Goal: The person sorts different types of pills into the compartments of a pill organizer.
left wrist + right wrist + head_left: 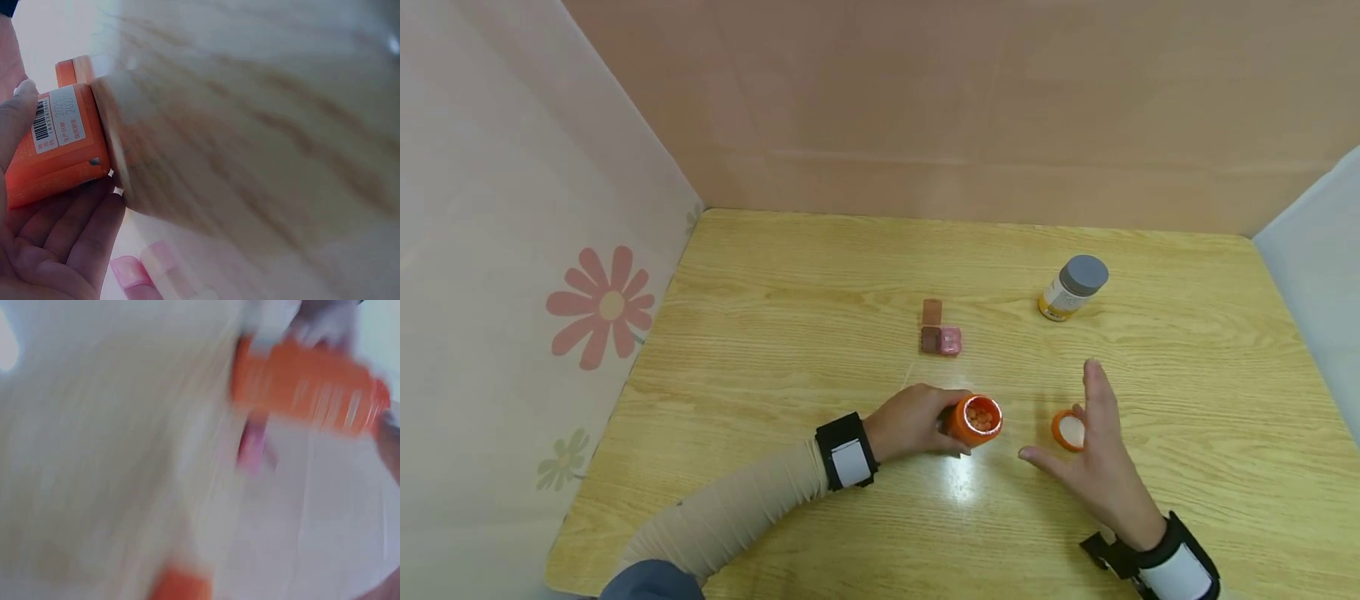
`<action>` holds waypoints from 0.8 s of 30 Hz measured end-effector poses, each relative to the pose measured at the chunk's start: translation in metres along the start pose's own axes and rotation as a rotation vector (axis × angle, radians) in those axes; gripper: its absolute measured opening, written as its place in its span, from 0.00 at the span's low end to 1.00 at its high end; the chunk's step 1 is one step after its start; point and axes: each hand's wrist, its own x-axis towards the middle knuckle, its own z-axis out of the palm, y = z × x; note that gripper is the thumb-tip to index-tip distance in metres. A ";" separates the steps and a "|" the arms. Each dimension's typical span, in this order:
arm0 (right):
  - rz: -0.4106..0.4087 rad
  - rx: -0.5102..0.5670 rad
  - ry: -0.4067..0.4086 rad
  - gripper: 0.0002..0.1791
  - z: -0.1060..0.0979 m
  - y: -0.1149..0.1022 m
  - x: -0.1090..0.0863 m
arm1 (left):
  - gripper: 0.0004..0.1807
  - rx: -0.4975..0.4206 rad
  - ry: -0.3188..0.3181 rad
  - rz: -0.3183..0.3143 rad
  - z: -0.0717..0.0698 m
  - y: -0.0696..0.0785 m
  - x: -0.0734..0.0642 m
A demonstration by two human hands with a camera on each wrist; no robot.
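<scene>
My left hand [910, 422] grips an orange bottle [958, 427] from its left side, fingers and thumb around the body. The bottle is uncapped, and small orange tablets [979, 418] show through its mouth. In the left wrist view, a white barcode label [57, 119] is on the bottle's side. To the right, my right hand [1105, 467] is held with fingers extended and thumb spread, with nothing in its grasp. Beside its fingers, the orange cap [1072, 431] lies with its white inside facing up. The right wrist view is blurred, with the bottle [306, 384] at upper right.
Beyond my left hand sits a small pink and brown pill box [951, 340], one brown lid [932, 312] swung back. A jar with a grey lid [1073, 288] stands at the back right of the wooden table [790, 292]. Cloth panels border the table at the back and sides.
</scene>
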 end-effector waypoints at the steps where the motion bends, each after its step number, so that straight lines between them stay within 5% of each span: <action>1: 0.009 0.082 -0.024 0.78 0.005 -0.003 0.000 | 0.35 -0.002 0.001 0.000 0.000 0.000 0.000; 7: 0.080 0.330 -0.111 0.74 0.042 -0.016 -0.002 | 0.35 0.000 0.010 -0.004 0.000 0.002 -0.003; 14: 0.151 0.393 -0.177 0.73 0.070 -0.028 -0.003 | 0.37 0.034 0.006 -0.017 -0.001 0.003 -0.005; 24: 0.126 0.378 -0.105 0.55 0.079 -0.040 -0.001 | 0.39 0.117 -0.012 -0.034 -0.002 0.006 -0.008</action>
